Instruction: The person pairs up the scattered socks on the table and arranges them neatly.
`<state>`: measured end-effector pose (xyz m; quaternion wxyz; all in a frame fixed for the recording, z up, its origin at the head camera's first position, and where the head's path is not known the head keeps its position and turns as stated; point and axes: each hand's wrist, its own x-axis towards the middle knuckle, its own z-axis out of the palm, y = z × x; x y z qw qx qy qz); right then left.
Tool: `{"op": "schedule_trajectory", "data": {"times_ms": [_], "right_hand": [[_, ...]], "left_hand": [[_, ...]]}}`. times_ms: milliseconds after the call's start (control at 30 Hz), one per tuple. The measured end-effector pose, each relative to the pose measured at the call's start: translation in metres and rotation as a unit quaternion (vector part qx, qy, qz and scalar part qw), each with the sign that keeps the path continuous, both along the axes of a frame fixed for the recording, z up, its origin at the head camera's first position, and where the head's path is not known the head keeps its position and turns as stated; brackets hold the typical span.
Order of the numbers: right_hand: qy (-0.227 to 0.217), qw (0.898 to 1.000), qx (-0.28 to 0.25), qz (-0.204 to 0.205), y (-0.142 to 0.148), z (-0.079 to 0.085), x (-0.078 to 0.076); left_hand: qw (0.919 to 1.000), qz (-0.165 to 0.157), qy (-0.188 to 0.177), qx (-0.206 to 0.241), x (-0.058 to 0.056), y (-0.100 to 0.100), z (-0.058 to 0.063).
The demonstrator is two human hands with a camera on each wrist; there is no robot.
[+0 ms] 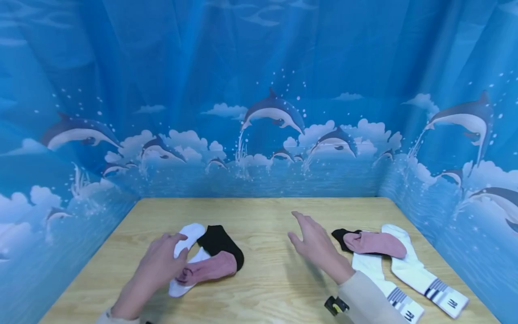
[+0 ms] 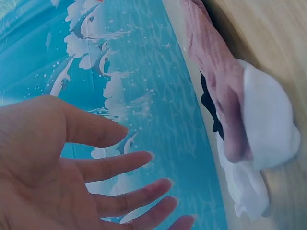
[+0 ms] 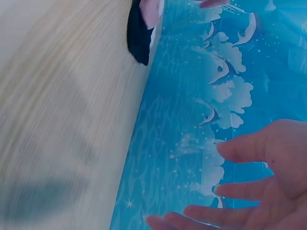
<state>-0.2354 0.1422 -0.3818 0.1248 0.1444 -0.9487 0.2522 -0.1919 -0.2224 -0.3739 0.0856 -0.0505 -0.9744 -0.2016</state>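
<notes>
Head view: both hands, left [image 1: 159, 265] and right [image 1: 313, 243], spread, nothing held; sock-cuff [image 1: 449, 302] lettering unreadable.

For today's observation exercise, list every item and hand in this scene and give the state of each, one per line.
left hand: open, fingers over the left pile
right hand: open, above the table, holding nothing
white sock: flat, lowest in the left pile
black sock: lying on the white sock
pink sock: lying on top of the left pile
right pink sock: lying over a black one
striped white socks: stretched out flat
</notes>
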Motion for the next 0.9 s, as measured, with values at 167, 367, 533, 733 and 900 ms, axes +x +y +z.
{"op": "schedule_trajectory", "data": {"times_ms": [167, 367, 533, 733, 900], "right_hand": [[-0.062, 0.997, -0.029, 0.020, -0.012, 0.005, -0.002], [-0.127, 0.987, -0.080, 0.057, -0.025, 0.012, -0.002], [-0.154, 0.980, -0.091, 0.087, -0.038, 0.014, -0.003], [-0.164, 0.976, -0.085, 0.117, -0.048, 0.009, -0.007], [-0.158, 0.977, -0.069, 0.122, -0.060, 0.002, -0.012]], "left_hand": [[0.9999, -0.011, 0.007, -0.003, -0.001, -0.005, -0.002], [0.9996, -0.009, -0.028, -0.001, -0.003, -0.009, -0.004], [0.9986, -0.008, -0.052, 0.006, -0.005, -0.010, -0.007], [0.9969, -0.006, -0.078, 0.010, -0.006, -0.012, -0.010], [0.9955, -0.005, -0.094, 0.012, -0.007, -0.013, -0.012]]}}
